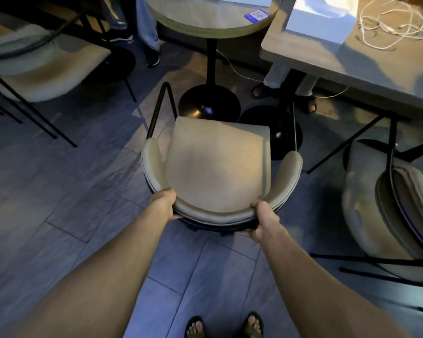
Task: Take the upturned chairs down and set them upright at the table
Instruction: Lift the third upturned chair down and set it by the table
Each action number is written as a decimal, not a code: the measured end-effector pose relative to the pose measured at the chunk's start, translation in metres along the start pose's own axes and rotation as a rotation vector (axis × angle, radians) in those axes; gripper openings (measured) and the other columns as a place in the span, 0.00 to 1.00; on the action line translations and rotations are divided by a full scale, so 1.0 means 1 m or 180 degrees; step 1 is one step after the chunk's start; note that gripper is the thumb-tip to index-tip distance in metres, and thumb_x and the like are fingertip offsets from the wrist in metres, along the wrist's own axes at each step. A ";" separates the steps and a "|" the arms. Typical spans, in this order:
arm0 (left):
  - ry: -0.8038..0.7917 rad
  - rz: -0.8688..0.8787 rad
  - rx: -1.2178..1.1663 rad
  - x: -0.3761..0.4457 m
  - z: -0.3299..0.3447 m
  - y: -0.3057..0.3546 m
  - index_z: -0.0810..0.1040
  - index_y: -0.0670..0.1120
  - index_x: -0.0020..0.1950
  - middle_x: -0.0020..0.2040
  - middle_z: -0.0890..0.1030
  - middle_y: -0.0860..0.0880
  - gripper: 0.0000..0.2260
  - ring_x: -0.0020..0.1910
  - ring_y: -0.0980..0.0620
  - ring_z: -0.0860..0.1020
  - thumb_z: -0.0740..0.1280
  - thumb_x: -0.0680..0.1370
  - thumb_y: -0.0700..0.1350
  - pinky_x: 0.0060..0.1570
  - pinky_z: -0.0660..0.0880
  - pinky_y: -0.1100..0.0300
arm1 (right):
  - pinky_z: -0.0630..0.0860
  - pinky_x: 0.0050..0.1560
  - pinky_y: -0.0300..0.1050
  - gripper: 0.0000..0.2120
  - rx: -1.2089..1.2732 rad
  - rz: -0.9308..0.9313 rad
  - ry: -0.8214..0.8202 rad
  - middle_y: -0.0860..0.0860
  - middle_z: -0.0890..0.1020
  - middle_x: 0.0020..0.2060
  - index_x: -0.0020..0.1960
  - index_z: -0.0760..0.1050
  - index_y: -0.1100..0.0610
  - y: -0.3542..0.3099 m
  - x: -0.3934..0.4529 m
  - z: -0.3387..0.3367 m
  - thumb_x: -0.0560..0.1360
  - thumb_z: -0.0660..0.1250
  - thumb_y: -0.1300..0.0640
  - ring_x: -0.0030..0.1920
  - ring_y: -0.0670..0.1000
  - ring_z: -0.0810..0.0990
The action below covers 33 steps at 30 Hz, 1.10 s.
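A beige padded chair (pixel 217 167) with a curved backrest and black metal legs stands upright on the floor in front of the round table (pixel 213 23). My left hand (pixel 165 203) grips the backrest's left part and my right hand (pixel 264 222) grips its right part. A second beige chair (pixel 386 211) lies tipped at the right, its black legs sticking out sideways. A third beige chair (pixel 42 67) is at the upper left, resting high with black legs slanting down.
A grey rectangular table (pixel 381 67) at the upper right carries a white box (pixel 322 18) and a coiled white cable (pixel 388 28). Two black pedestal bases (pixel 209 102) stand just beyond the chair. Other persons' legs and feet are near the tables. My sandalled feet are at the bottom.
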State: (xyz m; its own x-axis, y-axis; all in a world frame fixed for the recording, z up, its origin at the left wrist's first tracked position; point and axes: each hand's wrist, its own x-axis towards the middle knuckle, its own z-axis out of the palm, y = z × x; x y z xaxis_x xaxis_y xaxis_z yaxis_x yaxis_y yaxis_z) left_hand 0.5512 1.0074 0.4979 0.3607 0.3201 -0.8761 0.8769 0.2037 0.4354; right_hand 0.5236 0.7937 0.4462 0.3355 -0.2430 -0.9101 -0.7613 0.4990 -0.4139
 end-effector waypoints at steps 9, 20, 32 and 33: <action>-0.0045 -0.0027 0.0238 0.000 0.016 -0.004 0.69 0.39 0.68 0.58 0.78 0.39 0.16 0.57 0.41 0.78 0.60 0.81 0.38 0.45 0.74 0.44 | 0.77 0.30 0.70 0.36 0.0147 0.0107 -0.0058 0.60 0.79 0.59 0.67 0.68 0.58 0.009 0.004 -0.031 0.58 0.68 0.57 0.54 0.66 0.78; -0.0378 0.0150 0.0578 -0.003 0.093 -0.005 0.69 0.38 0.69 0.62 0.77 0.39 0.16 0.52 0.42 0.77 0.61 0.80 0.38 0.45 0.73 0.43 | 0.78 0.31 0.65 0.30 0.0541 0.0029 0.0125 0.59 0.78 0.59 0.68 0.67 0.58 -0.008 0.014 -0.097 0.67 0.66 0.57 0.53 0.65 0.79; -0.0474 0.0284 0.0624 -0.002 0.190 0.024 0.70 0.40 0.69 0.64 0.78 0.39 0.18 0.55 0.41 0.78 0.62 0.80 0.40 0.43 0.74 0.42 | 0.79 0.30 0.65 0.29 0.0691 -0.0131 0.0166 0.60 0.80 0.59 0.66 0.69 0.60 -0.084 0.041 -0.138 0.66 0.70 0.56 0.52 0.64 0.80; -0.0482 0.0302 0.0633 0.001 0.195 0.030 0.70 0.41 0.69 0.64 0.78 0.39 0.18 0.56 0.40 0.78 0.63 0.80 0.41 0.43 0.74 0.43 | 0.79 0.29 0.64 0.28 0.0698 -0.0153 0.0178 0.60 0.80 0.59 0.66 0.69 0.61 -0.090 0.042 -0.137 0.68 0.70 0.57 0.52 0.64 0.81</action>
State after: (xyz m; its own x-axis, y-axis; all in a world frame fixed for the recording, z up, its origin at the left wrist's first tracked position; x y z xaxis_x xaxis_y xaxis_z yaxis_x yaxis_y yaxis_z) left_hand 0.6399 0.8332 0.4698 0.4747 0.1840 -0.8607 0.8766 -0.0113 0.4810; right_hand 0.5305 0.6249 0.4478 0.3325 -0.3136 -0.8894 -0.6044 0.6531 -0.4562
